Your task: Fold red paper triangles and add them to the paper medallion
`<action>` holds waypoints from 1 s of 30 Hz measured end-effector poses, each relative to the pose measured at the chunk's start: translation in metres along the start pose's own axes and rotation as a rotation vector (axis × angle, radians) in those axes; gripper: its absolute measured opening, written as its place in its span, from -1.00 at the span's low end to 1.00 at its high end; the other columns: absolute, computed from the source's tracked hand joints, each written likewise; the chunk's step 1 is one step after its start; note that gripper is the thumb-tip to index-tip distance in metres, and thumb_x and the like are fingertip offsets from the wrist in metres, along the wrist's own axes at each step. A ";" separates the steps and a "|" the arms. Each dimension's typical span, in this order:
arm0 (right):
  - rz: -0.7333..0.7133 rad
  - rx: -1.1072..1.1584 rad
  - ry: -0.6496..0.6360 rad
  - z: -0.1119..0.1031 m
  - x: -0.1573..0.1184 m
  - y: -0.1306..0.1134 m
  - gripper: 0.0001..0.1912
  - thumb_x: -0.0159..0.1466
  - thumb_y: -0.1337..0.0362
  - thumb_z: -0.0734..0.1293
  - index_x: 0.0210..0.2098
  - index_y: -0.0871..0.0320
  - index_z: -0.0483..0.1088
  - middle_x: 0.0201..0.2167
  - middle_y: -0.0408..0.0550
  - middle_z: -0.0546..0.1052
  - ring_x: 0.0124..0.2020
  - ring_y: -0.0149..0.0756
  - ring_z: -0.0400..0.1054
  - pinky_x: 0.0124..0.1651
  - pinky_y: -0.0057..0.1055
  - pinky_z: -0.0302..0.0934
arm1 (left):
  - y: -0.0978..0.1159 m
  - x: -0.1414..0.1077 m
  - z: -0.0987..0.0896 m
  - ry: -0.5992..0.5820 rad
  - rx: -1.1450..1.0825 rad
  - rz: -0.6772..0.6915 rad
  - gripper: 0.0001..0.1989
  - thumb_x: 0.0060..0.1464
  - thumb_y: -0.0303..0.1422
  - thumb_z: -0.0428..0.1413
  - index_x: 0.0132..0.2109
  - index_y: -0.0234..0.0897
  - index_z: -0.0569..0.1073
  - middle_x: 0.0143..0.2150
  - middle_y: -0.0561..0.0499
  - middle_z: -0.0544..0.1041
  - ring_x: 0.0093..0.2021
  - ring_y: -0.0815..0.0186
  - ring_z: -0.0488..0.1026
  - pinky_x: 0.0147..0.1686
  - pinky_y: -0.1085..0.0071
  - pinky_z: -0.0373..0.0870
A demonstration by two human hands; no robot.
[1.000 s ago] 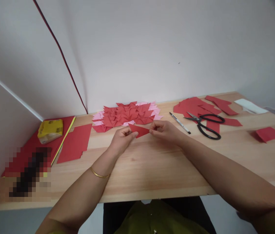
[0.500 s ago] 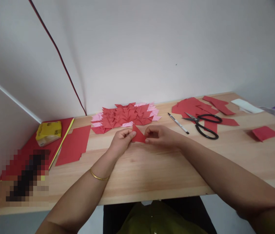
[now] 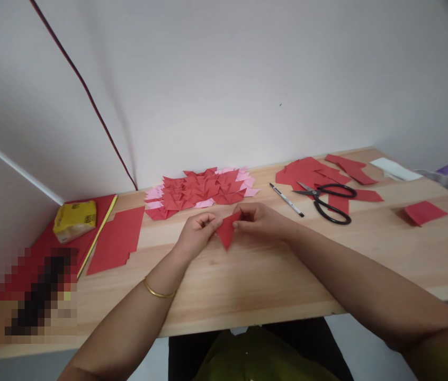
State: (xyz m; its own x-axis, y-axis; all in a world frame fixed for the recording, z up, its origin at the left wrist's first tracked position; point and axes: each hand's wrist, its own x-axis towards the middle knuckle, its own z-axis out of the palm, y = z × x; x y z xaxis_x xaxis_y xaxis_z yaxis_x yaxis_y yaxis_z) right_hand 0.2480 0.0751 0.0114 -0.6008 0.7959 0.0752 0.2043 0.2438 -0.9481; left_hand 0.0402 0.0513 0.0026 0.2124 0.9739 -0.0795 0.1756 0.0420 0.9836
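Between both hands is a small folded piece of red paper (image 3: 227, 233), a triangle with one point facing down toward me. My left hand (image 3: 200, 230) pinches its left corner between thumb and fingers. At the upper right corner, my right hand (image 3: 258, 221) grips it in the same way. Just behind the hands lies a pile of folded red and pink paper pieces (image 3: 196, 191). To the right of my right hand rest a pen (image 3: 286, 199) and black-handled scissors (image 3: 316, 194).
Cut red paper scraps (image 3: 307, 172) lie behind the scissors, and a folded red paper square (image 3: 426, 212) sits far right. On the left are a red sheet (image 3: 118, 238), a yellow packet (image 3: 75, 219) and a blurred dark object. A white strip (image 3: 394, 169) lies back right.
The red paper has been turned in my hands: its point faced up on the left and now faces down. My right hand has shifted to its upper corner. The view has moved slightly.
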 end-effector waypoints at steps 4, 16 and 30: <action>0.007 -0.053 -0.017 0.000 -0.001 -0.002 -0.73 0.17 0.08 0.32 -0.39 0.18 0.37 -0.50 -0.18 0.35 -0.47 -0.43 0.20 -0.41 -0.49 0.09 | -0.001 0.001 -0.001 0.021 -0.024 -0.027 -0.68 -0.04 -0.10 0.19 -0.44 -0.30 0.41 -0.67 0.14 0.28 -0.67 0.50 0.11 -0.64 0.52 -0.04; -0.017 0.018 0.053 0.003 -0.001 -0.003 -0.69 0.20 0.03 0.28 -0.41 0.18 0.35 -0.48 -0.15 0.37 -0.46 -0.42 0.20 -0.40 -0.47 0.11 | 0.002 0.000 0.003 -0.041 -0.100 0.003 -0.75 -0.12 -0.23 0.26 -0.43 -0.34 0.44 -0.56 0.07 0.44 -0.56 0.46 0.31 -0.51 0.51 0.24; -0.047 -0.052 0.178 0.006 0.001 0.001 -0.86 0.12 0.22 0.31 -0.46 0.17 0.31 -0.50 -0.16 0.34 -0.46 -0.41 0.19 -0.39 -0.45 0.08 | -0.002 0.003 0.002 0.053 -0.232 0.069 -0.78 -0.16 -0.31 0.30 -0.36 -0.34 0.51 -0.42 0.01 0.54 -0.40 0.37 0.44 -0.33 0.43 0.35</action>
State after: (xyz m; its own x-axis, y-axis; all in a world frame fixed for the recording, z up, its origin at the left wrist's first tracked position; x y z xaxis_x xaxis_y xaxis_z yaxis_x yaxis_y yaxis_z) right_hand 0.2428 0.0725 0.0089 -0.4655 0.8673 0.1765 0.2223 0.3076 -0.9252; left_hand 0.0428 0.0533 0.0002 0.1648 0.9863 -0.0084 -0.0646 0.0193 0.9977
